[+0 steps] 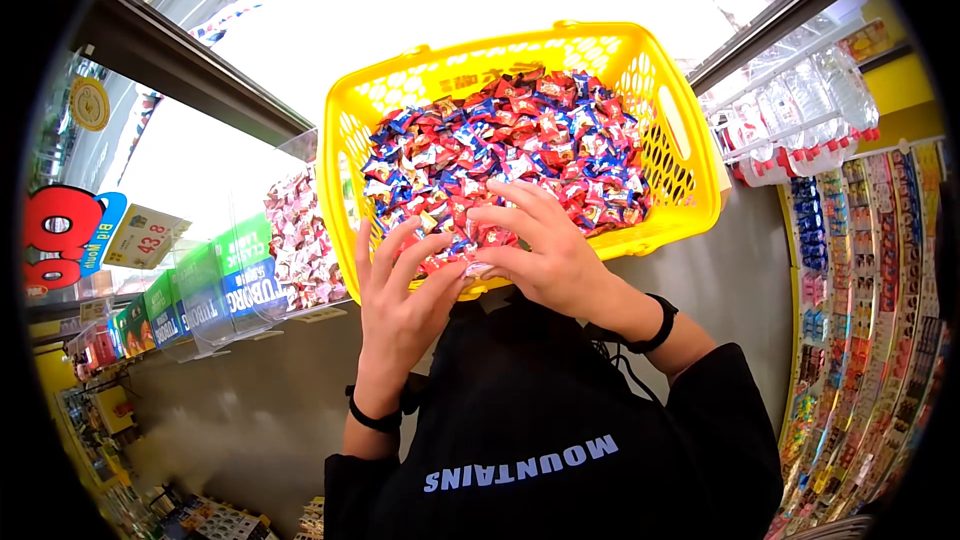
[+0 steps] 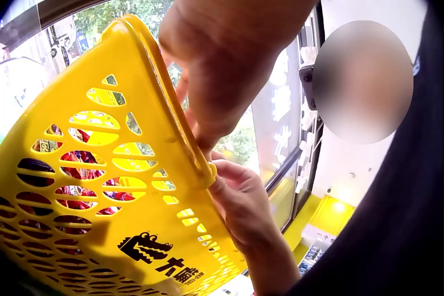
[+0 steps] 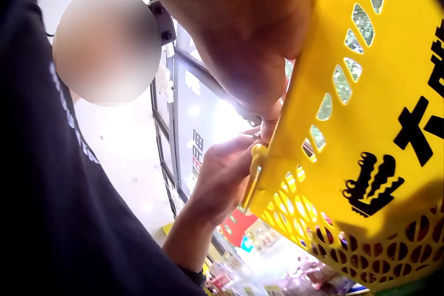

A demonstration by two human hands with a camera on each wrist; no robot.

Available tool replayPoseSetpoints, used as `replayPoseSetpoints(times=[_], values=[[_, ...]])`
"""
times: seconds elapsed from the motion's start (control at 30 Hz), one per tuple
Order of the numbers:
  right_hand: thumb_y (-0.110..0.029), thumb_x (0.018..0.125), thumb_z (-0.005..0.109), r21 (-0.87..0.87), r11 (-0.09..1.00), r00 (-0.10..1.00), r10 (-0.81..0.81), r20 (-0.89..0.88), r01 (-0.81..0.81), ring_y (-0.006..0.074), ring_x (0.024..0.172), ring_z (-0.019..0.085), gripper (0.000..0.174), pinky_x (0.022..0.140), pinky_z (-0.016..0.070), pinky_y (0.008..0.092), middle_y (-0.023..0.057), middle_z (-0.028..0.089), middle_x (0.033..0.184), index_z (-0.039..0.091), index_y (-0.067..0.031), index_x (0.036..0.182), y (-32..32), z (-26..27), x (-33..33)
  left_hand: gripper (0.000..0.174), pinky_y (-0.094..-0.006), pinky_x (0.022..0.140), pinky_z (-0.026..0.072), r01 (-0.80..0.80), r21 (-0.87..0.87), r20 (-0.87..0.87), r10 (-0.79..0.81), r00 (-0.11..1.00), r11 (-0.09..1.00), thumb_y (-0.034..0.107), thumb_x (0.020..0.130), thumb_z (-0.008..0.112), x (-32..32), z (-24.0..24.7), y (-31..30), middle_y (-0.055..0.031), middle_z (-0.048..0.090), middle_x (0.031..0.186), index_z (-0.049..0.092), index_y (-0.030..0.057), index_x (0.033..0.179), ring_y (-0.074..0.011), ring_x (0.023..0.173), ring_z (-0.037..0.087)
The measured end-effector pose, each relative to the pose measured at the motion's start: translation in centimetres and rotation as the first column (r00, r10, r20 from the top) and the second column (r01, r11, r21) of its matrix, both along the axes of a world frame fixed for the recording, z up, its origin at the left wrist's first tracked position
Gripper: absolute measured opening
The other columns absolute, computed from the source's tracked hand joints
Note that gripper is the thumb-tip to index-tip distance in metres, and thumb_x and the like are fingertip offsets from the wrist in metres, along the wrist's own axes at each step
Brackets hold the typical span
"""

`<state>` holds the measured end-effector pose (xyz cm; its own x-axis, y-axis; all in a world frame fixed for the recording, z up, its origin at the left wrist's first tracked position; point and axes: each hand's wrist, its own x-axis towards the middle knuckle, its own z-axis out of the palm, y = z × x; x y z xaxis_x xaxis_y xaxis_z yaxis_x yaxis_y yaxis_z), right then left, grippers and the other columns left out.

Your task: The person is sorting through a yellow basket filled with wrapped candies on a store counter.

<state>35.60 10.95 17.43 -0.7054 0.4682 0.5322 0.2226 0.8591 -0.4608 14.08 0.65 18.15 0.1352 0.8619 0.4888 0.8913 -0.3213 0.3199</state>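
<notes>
A yellow plastic basket (image 1: 500,48) holds a deep heap of red and blue wrapped candies (image 1: 520,135). Over its near rim, my left hand (image 1: 398,290) and right hand (image 1: 548,252) meet from either side. Between their thumbs and fingertips they pinch one small wrapped candy (image 1: 482,269), pale and pinkish where it shows. The remaining fingers of both hands spread above the heap. In the left wrist view the basket wall (image 2: 132,192) stands beside the hands, and the rim hides the candy. The right wrist view shows the basket's perforated side (image 3: 326,143) and the hands close together.
Left of the basket, a clear bin of pink-wrapped candies (image 1: 300,250) adjoins green and blue Tuborg boxes (image 1: 245,270). A price card (image 1: 145,237) stands farther left. Stocked shelves (image 1: 870,320) line the right side, below a rack of clear packages (image 1: 790,115). Window frames (image 1: 190,60) flank the basket.
</notes>
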Motion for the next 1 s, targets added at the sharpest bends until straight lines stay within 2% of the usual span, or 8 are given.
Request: replayPoseSetpoints(times=[0.13,0.23,0.43,0.53,0.6,0.7,0.8,1.0], values=[[-0.017,0.086,0.082,0.055,0.998,0.999,-0.043,0.014,0.043,0.0362,0.141,0.057,0.021,0.113,0.0464,0.0558,0.0082,0.066,0.140,0.075,-0.0122,0.105,-0.3,0.0,-0.1,0.033,-0.0659,0.125,0.0316,-0.023,-0.068,-0.007,0.022,1.000,0.997,0.019,0.077,0.091,0.2,0.9,0.4,0.0023,0.070,0.129,0.077,0.0225,0.106,-0.0288,0.136,0.058],[-0.015,0.087,0.081,0.041,0.999,1.000,-0.027,-0.003,0.027,0.0354,0.140,0.057,0.021,0.112,0.0468,0.0546,0.0082,0.066,0.140,0.075,-0.0119,0.107,-0.2,0.1,-0.2,0.029,-0.0632,0.127,0.0309,0.015,-0.050,0.010,-0.014,1.000,0.999,0.019,0.074,0.092,0.1,0.5,0.7,0.0031,0.070,0.131,0.081,0.0219,0.101,-0.0292,0.137,0.058],[-0.016,0.088,0.081,0.040,0.998,0.999,-0.037,-0.020,0.038,0.0345,0.138,0.058,0.025,0.112,0.0469,0.0532,0.0117,0.064,0.142,0.074,-0.0108,0.111,-0.7,0.2,-0.4,0.029,-0.0635,0.125,0.0333,0.004,0.033,-0.095,-0.001,0.996,0.999,0.020,0.077,0.091,-0.8,0.6,0.5,0.0041,0.073,0.124,0.080,0.0217,0.103,-0.0280,0.135,0.060],[-0.017,0.087,0.081,0.074,0.994,0.996,-0.088,0.033,0.086,0.0346,0.138,0.058,0.027,0.113,0.0465,0.0526,0.0141,0.063,0.142,0.073,-0.0094,0.112,-0.9,0.5,-0.5,0.022,-0.0603,0.124,0.0357,-0.097,0.139,-0.054,0.106,0.993,0.985,0.016,0.080,0.090,-3.7,0.5,-0.4,0.0042,0.074,0.119,0.082,0.0203,0.099,-0.0281,0.132,0.061],[-0.016,0.086,0.080,0.119,0.988,0.993,-0.101,0.063,0.094,0.0344,0.137,0.058,0.027,0.114,0.0459,0.0528,0.0149,0.063,0.142,0.073,-0.0087,0.111,-0.9,0.4,-0.5,0.013,-0.0565,0.120,0.0401,-0.259,0.250,-0.005,0.269,0.963,0.933,0.010,0.086,0.087,-6.1,-0.1,-1.3,-0.0001,0.074,0.117,0.081,0.0144,0.097,-0.0298,0.129,0.062],[-0.017,0.086,0.078,0.170,0.981,0.989,-0.113,0.093,0.097,0.0351,0.137,0.057,0.026,0.114,0.0447,0.0533,0.0158,0.063,0.139,0.072,-0.0058,0.109,-1.0,0.2,-0.7,0.008,-0.0540,0.116,0.0433,-0.452,0.253,0.176,0.419,0.891,0.855,0.006,0.090,0.085,-11.8,-3.9,-3.2,-0.0049,0.073,0.119,0.080,0.0075,0.097,-0.0323,0.126,0.063],[-0.016,0.084,0.079,0.184,0.977,0.985,-0.131,0.113,0.109,0.0339,0.136,0.058,0.025,0.114,0.0446,0.0534,0.0161,0.063,0.140,0.071,-0.0072,0.107,-1.0,0.2,-0.7,0.009,-0.0509,0.111,0.0462,-0.557,0.143,0.216,0.524,0.824,0.818,0.008,0.091,0.084,-15.2,-7.0,-4.8,-0.0086,0.072,0.122,0.079,0.0026,0.097,-0.0337,0.123,0.063],[-0.015,0.084,0.078,0.168,0.978,0.981,-0.144,0.130,0.121,0.0331,0.134,0.059,0.023,0.115,0.0446,0.0536,0.0156,0.063,0.140,0.071,-0.0085,0.105,-1.1,0.3,-0.9,0.018,-0.0466,0.105,0.0478,-0.557,-0.125,0.030,0.564,0.825,0.821,0.020,0.092,0.083,-17.2,-13.7,-5.8,-0.0125,0.071,0.125,0.078,0.0029,0.093,-0.0352,0.121,0.064]])
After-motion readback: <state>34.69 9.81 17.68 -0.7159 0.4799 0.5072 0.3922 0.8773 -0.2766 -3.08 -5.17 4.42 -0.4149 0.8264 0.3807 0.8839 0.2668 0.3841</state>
